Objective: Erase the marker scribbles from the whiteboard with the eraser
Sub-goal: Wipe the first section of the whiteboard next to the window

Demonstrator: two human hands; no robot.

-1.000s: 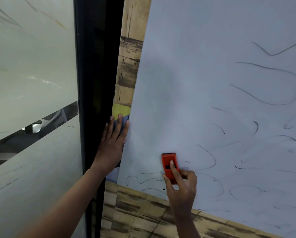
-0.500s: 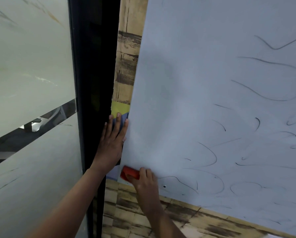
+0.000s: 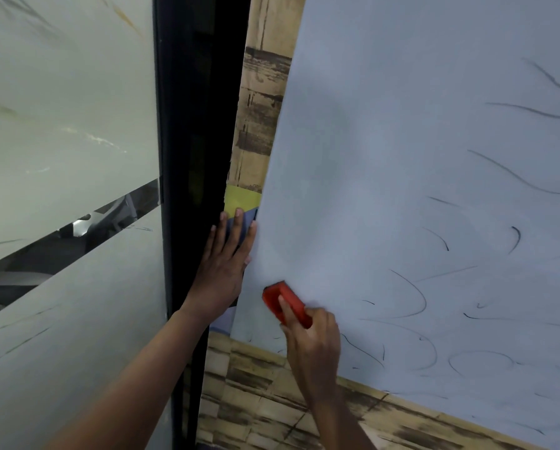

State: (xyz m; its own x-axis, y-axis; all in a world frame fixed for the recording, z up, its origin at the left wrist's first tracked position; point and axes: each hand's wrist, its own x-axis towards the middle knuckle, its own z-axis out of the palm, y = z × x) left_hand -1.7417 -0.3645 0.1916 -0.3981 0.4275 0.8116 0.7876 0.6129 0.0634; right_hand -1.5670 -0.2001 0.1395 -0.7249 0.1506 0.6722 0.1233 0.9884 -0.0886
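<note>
A pale whiteboard sheet (image 3: 386,141) hangs on the wall and fills the right of the view. Thin black marker scribbles (image 3: 411,293) cover its lower right part; the upper left part is wiped. My right hand (image 3: 314,345) grips a red eraser (image 3: 283,298) and presses it against the board near the lower left corner. The eraser lies tilted, its upper end pointing up and left. My left hand (image 3: 225,264) lies flat with straight fingers on the board's left edge, just above the eraser.
A black door frame (image 3: 194,157) runs vertically left of the board, with frosted glass (image 3: 64,125) beyond it. Wood-pattern wall covering (image 3: 265,407) shows below and left of the board. A yellow patch (image 3: 241,198) sits above my left fingertips.
My right hand swept the eraser left to the board's bottom corner, then back up and right. The faint scribbles at the lower left are mostly gone. My left hand stayed put.
</note>
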